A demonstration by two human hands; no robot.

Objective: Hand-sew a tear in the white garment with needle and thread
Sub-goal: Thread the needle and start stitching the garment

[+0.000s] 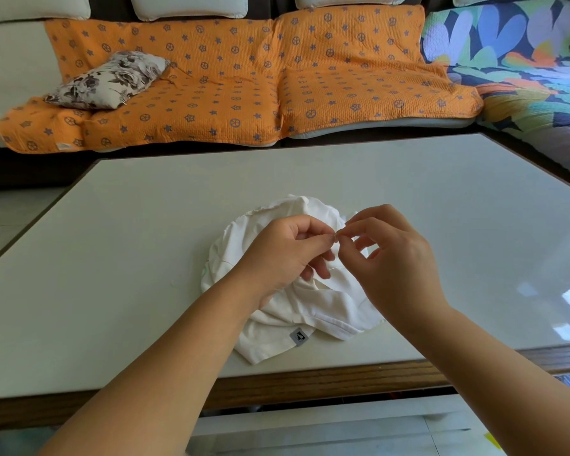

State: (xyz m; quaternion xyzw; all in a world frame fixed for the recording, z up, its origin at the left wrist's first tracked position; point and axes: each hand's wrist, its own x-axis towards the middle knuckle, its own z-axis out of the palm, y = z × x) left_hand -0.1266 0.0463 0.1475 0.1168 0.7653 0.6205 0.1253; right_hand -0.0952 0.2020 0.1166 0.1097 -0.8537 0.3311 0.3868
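A crumpled white garment (313, 311) with a small grey label lies on the white table (145, 225), near its front edge. Both hands hover just above it, fingertips meeting. My left hand (287, 251) pinches something tiny between thumb and forefinger, probably the needle (335, 237); it is too small to make out clearly. My right hand (389, 258) pinches at the same spot with thumb and forefinger, its other fingers spread loosely. The thread is too thin to see. The tear is hidden in the folds.
The table has a wooden front rim (310, 380) and glare at its right side. Behind it stands a sofa with an orange patterned cover (244, 83), a floral pillow (109, 80) at left and a colourful throw (524, 60) at right.
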